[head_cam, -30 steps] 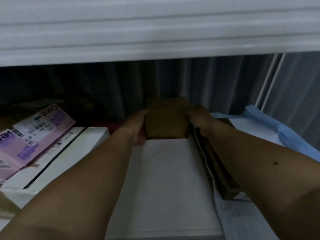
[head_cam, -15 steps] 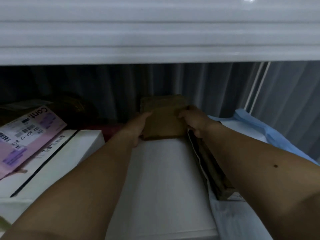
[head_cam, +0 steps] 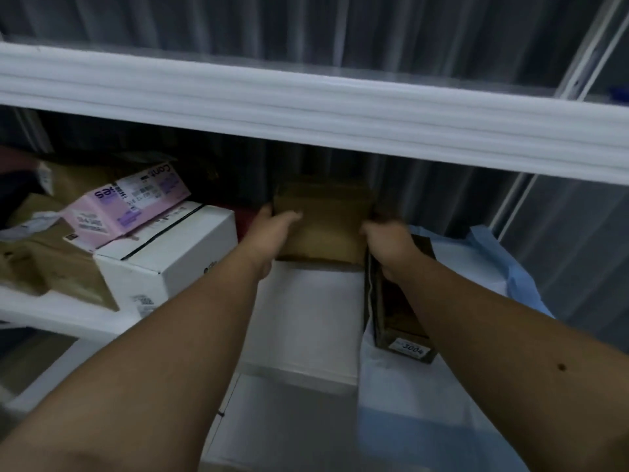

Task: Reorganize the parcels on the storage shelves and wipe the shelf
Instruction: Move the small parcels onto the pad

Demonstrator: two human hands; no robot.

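While both hands' fingers clasp the brown box (head_cam: 323,223), left hand (head_cam: 272,233), right hand (head_cam: 388,243)

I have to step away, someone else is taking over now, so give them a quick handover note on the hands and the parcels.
Left hand and right hand grip either side of the brown box at the back of the shelf.
White box with the pink parcel on top sits left; a dark narrow box and blue bag lie right.
Done: middle lane bare.
Left: place the brown box, wipe the shelf. No cloth in view.
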